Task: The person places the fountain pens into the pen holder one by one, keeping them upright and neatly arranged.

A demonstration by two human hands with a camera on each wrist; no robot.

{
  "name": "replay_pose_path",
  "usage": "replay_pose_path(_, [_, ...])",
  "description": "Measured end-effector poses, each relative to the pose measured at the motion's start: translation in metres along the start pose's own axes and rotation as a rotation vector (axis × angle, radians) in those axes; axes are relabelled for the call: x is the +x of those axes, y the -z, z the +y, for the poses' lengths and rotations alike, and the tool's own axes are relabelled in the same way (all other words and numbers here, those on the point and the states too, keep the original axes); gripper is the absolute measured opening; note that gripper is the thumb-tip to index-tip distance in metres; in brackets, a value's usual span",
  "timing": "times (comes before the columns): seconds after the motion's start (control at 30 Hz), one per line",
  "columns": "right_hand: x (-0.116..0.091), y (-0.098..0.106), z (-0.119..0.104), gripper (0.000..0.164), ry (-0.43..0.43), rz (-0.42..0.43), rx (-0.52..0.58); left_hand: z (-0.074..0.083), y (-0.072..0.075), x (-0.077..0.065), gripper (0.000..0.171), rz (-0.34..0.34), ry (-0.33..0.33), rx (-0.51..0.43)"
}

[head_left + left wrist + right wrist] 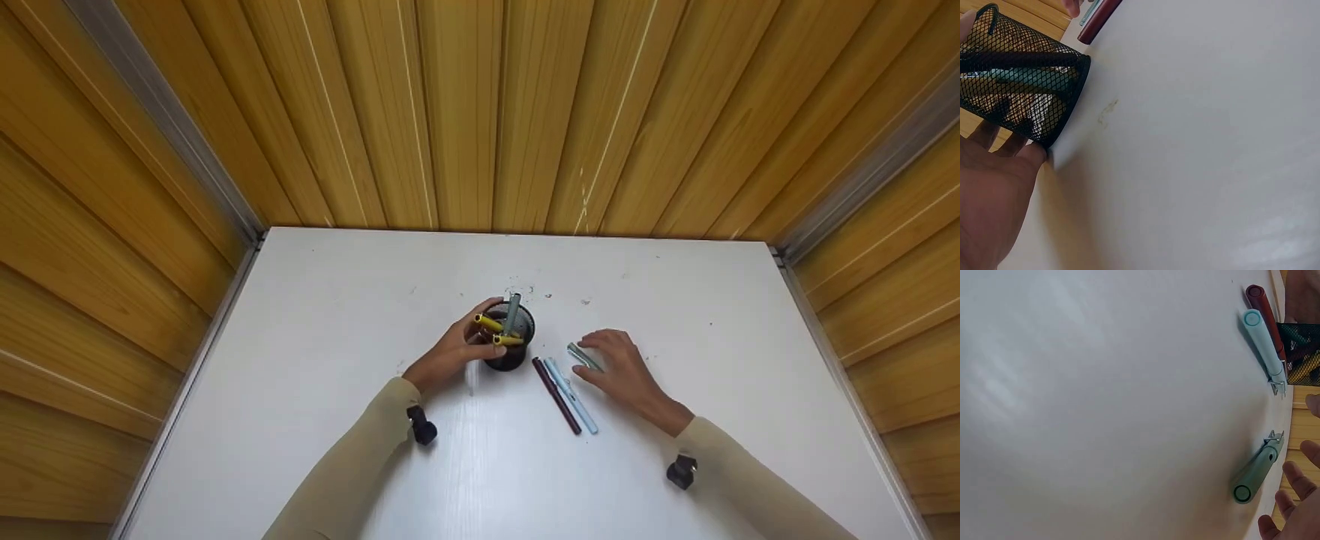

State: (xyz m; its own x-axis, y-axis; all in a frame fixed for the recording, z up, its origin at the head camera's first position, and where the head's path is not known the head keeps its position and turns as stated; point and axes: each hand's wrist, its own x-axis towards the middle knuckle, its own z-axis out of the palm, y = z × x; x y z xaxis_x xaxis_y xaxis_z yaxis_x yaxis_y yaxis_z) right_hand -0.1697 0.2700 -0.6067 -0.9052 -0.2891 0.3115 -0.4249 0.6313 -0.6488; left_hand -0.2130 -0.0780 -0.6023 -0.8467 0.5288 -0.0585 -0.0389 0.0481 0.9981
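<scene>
My left hand grips a black mesh pen holder from its left side, thumb and fingers around it. Two yellow pens and a grey-green pen stick out of the holder's top. My right hand hovers at a green pen lying on the table, its fingers spread apart around the pen without pinching it. Between the holder and that pen, a dark red pen and a light blue pen lie side by side on the tabletop.
The white table meets an orange wood-panelled wall at the back, with similar panels left and right. Small dark specks dot the surface behind the holder.
</scene>
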Motion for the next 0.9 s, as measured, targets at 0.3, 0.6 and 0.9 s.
replay_pose_path(0.3, [-0.006,0.001,0.009,0.038,-0.051,-0.034,-0.045,-0.001,0.001,0.001,0.088,-0.003,-0.011,0.004])
replay_pose_path(0.6, [-0.010,0.000,0.016,0.043,-0.060,-0.044,-0.068,-0.001,0.000,-0.001,0.090,0.001,-0.004,-0.003])
replay_pose_path(0.9, [-0.011,-0.002,0.020,0.040,-0.040,-0.023,-0.082,-0.002,0.002,0.002,0.094,-0.005,-0.024,0.005])
